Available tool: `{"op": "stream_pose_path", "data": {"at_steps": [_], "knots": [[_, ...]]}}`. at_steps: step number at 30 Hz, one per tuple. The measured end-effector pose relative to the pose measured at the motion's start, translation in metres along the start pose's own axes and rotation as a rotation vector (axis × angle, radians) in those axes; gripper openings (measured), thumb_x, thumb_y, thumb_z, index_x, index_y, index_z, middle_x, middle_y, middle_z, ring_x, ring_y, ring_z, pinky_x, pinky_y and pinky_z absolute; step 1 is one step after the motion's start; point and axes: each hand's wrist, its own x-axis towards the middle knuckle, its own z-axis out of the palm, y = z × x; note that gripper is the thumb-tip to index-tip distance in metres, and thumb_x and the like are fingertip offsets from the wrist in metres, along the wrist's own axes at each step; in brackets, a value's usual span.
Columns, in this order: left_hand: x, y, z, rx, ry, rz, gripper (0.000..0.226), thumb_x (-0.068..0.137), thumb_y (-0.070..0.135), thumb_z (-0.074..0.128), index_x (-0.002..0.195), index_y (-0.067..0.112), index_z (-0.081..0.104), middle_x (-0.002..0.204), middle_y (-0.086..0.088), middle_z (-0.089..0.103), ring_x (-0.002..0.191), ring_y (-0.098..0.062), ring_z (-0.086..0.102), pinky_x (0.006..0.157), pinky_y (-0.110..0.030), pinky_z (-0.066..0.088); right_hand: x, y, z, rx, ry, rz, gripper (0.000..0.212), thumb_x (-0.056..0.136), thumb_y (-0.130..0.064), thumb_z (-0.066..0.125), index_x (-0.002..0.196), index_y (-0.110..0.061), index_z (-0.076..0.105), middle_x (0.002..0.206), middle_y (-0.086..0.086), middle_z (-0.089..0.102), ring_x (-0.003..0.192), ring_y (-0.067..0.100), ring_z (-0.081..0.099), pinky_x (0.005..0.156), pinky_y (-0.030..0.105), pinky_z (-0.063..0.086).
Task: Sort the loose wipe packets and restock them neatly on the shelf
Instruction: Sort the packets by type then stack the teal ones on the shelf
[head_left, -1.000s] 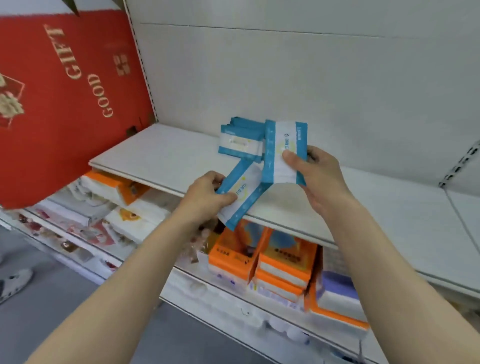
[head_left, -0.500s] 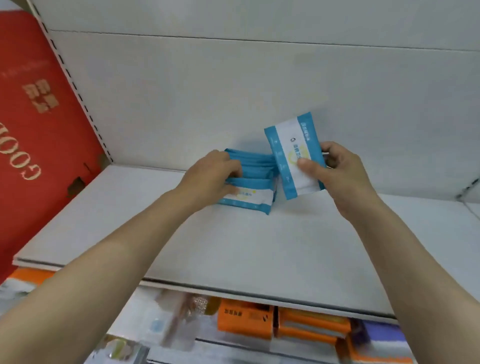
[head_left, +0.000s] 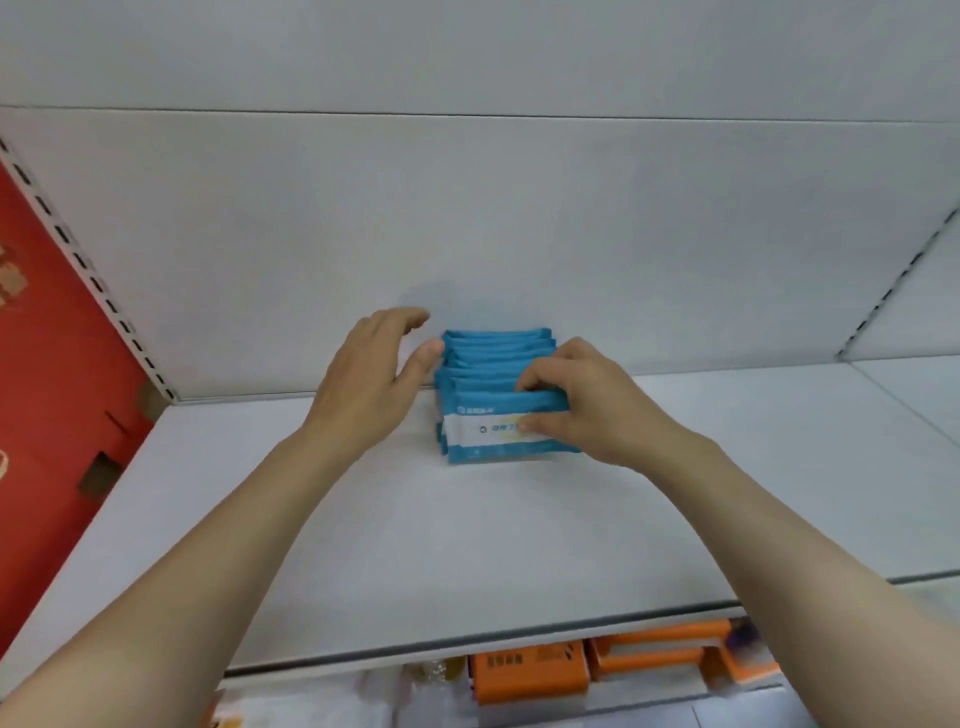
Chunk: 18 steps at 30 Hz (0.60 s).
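Looking forward and down from head height, facing the back panel (head_left: 467, 218) squarely. Sitting close over the shelf (head_left: 415, 545), taking in its front edge, left rear corner, and both forearms reaching in from below.

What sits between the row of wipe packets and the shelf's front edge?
Nothing: in the head view, the white shelf is bare from the wipe packets to its front edge.

A white shelf (head_left: 467, 561) is seen w/ a plain flat top. One row of blue-and-white wipe packets (head_left: 498, 400) is stood on edge on it, packed face to face, set toward the shelf's back, approx. centred left-to-right, rearmost packet near the back panel (head_left: 467, 234).
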Motion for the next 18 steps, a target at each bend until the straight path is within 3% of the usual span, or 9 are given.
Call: {"op": "stream_pose_path", "data": {"at_steps": [2, 4, 7, 10, 18], "knots": [[-0.005, 0.003, 0.001, 0.018, -0.108, 0.057, 0.062, 0.092, 0.057, 0.047, 0.142, 0.022, 0.041, 0.142, 0.005, 0.047, 0.130, -0.012, 0.040, 0.105, -0.025, 0.031, 0.007, -0.004, 0.018, -0.179, 0.126, -0.145, 0.032, 0.073, -0.025, 0.082, 0.102, -0.019, 0.068, 0.099, 0.000, 0.057, 0.095, 0.021, 0.051, 0.083, 0.037, 0.048], [-0.012, 0.008, 0.011, 0.114, -0.227, 0.177, 0.081, 0.083, 0.064, 0.056, 0.148, 0.020, 0.033, 0.150, 0.002, 0.039, 0.138, -0.014, 0.034, 0.112, -0.028, 0.027, 0.010, -0.004, 0.028, -0.306, 0.222, -0.192, 0.037, 0.069, -0.025, 0.083, 0.100, -0.014, 0.066, 0.101, 0.004, 0.061, 0.098, 0.029, 0.052, 0.078, 0.046, 0.050], [-0.019, 0.009, 0.031, 0.279, -0.283, 0.292, 0.098, 0.078, 0.058, 0.068, 0.153, 0.016, 0.022, 0.159, -0.002, 0.022, 0.147, -0.016, 0.019, 0.120, -0.031, 0.014, 0.002, 0.001, 0.034, -0.345, 0.193, -0.148, 0.064, 0.067, -0.032, 0.084, 0.123, -0.014, 0.058, 0.132, 0.007, 0.053, 0.123, 0.030, 0.047, 0.099, 0.046, 0.045], [-0.019, 0.007, 0.042, 0.365, -0.256, 0.299, 0.097, 0.081, 0.054, 0.067, 0.154, 0.015, 0.017, 0.161, -0.002, 0.015, 0.148, -0.017, 0.011, 0.120, -0.031, 0.007, -0.005, 0.007, 0.040, -0.390, 0.095, -0.106, 0.092, 0.070, -0.040, 0.084, 0.147, -0.017, 0.040, 0.153, 0.006, 0.038, 0.142, 0.026, 0.033, 0.116, 0.040, 0.030], [-0.023, 0.014, 0.048, 0.487, -0.228, 0.276, 0.091, 0.079, 0.045, 0.073, 0.150, 0.010, 0.028, 0.156, -0.008, 0.031, 0.145, -0.024, 0.024, 0.119, -0.038, 0.011, -0.008, 0.007, 0.049, -0.517, 0.130, -0.075, 0.088, 0.075, -0.040, 0.080, 0.148, -0.012, 0.041, 0.152, 0.011, 0.042, 0.142, 0.030, 0.037, 0.112, 0.043, 0.035]]}}
